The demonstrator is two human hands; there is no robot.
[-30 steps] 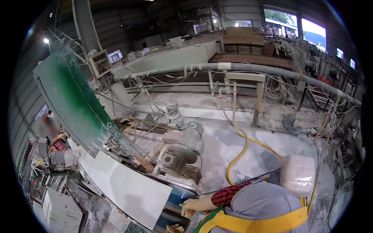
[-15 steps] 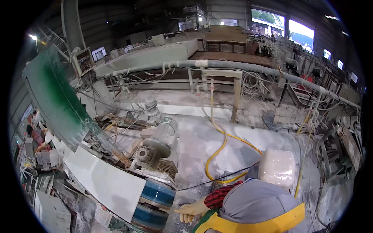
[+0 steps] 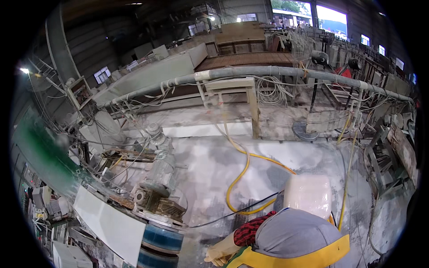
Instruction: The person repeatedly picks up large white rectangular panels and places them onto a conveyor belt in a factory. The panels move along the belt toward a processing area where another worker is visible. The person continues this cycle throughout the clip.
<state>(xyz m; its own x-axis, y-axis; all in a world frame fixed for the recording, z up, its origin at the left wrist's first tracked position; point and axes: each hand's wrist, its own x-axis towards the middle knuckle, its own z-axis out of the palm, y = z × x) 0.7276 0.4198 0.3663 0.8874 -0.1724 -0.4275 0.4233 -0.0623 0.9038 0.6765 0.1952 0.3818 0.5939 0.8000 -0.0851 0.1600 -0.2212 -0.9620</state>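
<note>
— Why is the left hand (image 3: 220, 254) so low, at the bottom edge?

— I think it is kept near the blue round head (image 3: 161, 239), which sits directly under the grey motor (image 3: 163, 172). The hand is in a pale glove, below and to the right of the motor, close to the head but apart from it. The fingers look loosely curled; whether they pinch something, I cannot tell.

— And how does this head look?

— A thick disc with blue bands, wet and dusty, and its lower part is cut off by the picture edge. The white slab (image 3: 107, 223) lies to the lower left of the motor, probably so that the head can pass over it. The yellow hose (image 3: 241, 178) runs on the floor to the right of the motor — out of the way, it seems.
</note>
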